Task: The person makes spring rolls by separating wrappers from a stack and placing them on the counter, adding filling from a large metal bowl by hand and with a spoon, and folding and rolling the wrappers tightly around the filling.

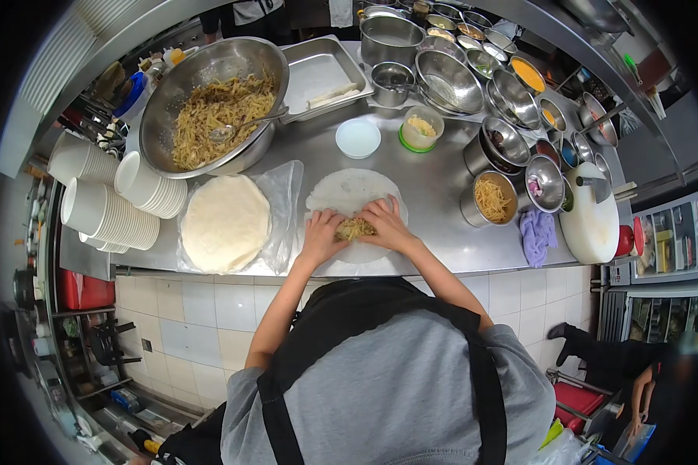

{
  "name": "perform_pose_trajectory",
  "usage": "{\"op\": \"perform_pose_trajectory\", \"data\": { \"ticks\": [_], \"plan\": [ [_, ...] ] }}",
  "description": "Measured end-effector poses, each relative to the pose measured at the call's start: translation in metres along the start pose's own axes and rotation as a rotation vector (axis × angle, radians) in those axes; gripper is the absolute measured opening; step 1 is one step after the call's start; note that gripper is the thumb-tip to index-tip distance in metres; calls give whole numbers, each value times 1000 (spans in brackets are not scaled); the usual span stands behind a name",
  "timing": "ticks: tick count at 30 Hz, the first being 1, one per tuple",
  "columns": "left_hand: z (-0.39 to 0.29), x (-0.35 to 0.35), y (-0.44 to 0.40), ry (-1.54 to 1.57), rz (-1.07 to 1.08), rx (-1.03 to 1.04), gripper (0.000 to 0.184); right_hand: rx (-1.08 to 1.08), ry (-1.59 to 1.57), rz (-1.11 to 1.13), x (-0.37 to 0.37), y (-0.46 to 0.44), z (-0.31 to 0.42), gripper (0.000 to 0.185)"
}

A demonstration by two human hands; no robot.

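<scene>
A thin round wrapper (354, 186) lies on the steel counter in front of me, with a mound of shredded filling (354, 229) on its near part. My left hand (325, 235) touches the left end of the filling, its fingers bent. From the right, my right hand (388, 225) curves its fingers around the other end. Both hands rest on the wrapper's near part; whether they pinch its edge is too small to tell. To the left, a stack of round wrappers (226, 223) sits on a plastic sheet (284, 203).
A large bowl of filling (223, 112) with a spoon stands back left, beside a metal tray (318, 66) holding rolls. Ahead are a white dish (357, 139) and a green-based tub (421, 130). Right are metal bowls (545, 184) and a purple cloth (537, 236). Another person is lower right.
</scene>
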State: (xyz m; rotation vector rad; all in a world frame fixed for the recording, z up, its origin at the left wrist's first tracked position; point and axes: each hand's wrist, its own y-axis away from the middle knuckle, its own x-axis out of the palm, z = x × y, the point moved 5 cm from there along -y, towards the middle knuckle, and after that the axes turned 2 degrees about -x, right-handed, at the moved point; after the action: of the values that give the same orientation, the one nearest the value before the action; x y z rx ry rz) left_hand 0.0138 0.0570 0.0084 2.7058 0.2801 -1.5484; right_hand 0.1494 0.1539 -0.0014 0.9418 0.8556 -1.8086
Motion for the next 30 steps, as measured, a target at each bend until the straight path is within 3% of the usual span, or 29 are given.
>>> {"op": "perform_pose_trajectory", "data": {
  "ticks": [4,8,14,20,26,30],
  "plan": [
    [7,7,1,16,-18,79,60,-2,-27,-28,-16,7,-1,71],
    [13,-4,7,64,-14,-19,56,63,43,-43,-27,17,-6,65],
    [12,8,2,50,21,29,54,-13,127,148,-14,9,-17,70],
    [9,5,3,83,30,11,54,22,-47,1,-23,4,3,65],
    [6,-3,2,73,23,54,54,-61,58,32,-4,4,-1,65],
    [26,-25,10,20,37,-44,44,51,16,-64,-44,20,-1,55]
  ]
}}
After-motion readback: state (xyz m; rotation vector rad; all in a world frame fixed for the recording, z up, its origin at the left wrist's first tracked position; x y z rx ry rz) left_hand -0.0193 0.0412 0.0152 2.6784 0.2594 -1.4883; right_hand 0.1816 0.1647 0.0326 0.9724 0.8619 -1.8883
